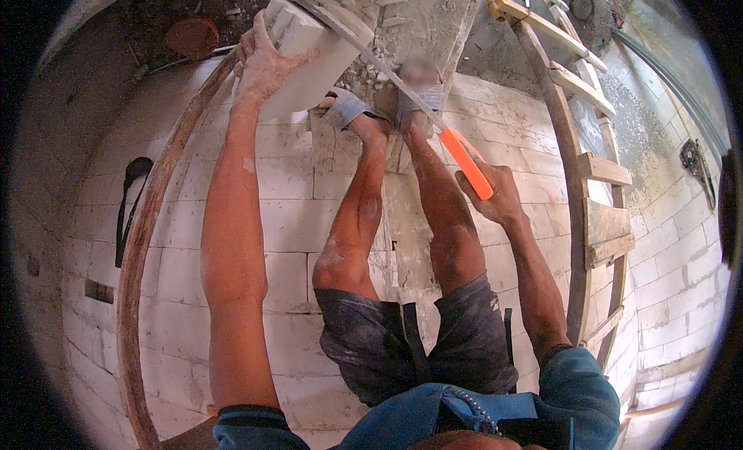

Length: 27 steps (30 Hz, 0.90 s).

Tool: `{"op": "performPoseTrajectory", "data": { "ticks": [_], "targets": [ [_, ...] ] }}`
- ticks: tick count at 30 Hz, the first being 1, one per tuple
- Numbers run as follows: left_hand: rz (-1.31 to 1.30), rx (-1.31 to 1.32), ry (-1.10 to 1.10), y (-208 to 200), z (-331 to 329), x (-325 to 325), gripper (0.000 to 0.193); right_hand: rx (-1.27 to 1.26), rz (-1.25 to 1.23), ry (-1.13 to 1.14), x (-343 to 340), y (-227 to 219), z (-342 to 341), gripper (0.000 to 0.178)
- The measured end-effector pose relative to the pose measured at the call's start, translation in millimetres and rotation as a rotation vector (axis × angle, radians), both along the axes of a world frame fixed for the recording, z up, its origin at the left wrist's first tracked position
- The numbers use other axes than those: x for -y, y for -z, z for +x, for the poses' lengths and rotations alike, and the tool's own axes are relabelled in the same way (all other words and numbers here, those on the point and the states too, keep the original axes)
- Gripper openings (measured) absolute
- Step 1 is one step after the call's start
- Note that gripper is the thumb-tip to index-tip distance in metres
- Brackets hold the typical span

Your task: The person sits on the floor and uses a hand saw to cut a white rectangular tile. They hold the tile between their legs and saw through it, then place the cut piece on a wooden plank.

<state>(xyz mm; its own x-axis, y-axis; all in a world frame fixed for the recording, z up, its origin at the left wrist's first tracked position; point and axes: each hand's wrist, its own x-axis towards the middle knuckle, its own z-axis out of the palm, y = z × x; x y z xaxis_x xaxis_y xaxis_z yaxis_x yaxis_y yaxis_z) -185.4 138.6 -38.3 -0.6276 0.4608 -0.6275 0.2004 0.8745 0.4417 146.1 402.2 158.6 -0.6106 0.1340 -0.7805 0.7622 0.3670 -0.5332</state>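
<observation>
My left hand (261, 72) grips the left side of a white aerated concrete block (306, 78), thumb laid along it and fingers behind the edge. The block's upper edge is rough and chipped. My right hand (495, 193) is closed round the orange handle (463, 160) of a handsaw. Its long metal blade (379, 61) runs diagonally up and left across the block's upper right part; the blade appears to lie against the block, but how deep it sits I cannot tell. Beyond my sandalled feet, broken chips (393, 20) lie on a dusty board.
A wooden ladder-like frame (607, 167) rises on the right, and a curved-looking wooden pole (135, 295) on the left. A pale block wall (286, 284) fills the background. A black strapped item (130, 210) lies left; a reddish round tub (192, 38) is at the far left.
</observation>
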Motion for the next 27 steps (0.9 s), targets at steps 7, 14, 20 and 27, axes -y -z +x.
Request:
{"op": "performPoseTrajectory", "data": {
  "ticks": [7, 14, 20, 27],
  "targets": [
    [-0.087, 0.004, 0.023, 11.1, -1.9, -4.2, 0.137, 0.082, 0.059, -0.145, -2.5, 63.6, 20.4, 0.034],
    [0.223, 0.168, 0.020, 0.1, -14.1, -1.0, 0.136, -0.019, 0.003, -0.117, 21.8, 108.9, -24.2, 0.036],
    [-0.028, 0.016, 0.101, 0.7, -16.5, 1.8, 0.142, 0.097, 0.019, 0.021, -2.0, 19.2, 26.5, 0.018],
    [-0.022, 0.018, 0.020, 7.7, -5.9, -7.8, 0.144, -0.086, 0.030, 0.057, 21.3, 142.2, -48.0, 0.022]
  ]
}}
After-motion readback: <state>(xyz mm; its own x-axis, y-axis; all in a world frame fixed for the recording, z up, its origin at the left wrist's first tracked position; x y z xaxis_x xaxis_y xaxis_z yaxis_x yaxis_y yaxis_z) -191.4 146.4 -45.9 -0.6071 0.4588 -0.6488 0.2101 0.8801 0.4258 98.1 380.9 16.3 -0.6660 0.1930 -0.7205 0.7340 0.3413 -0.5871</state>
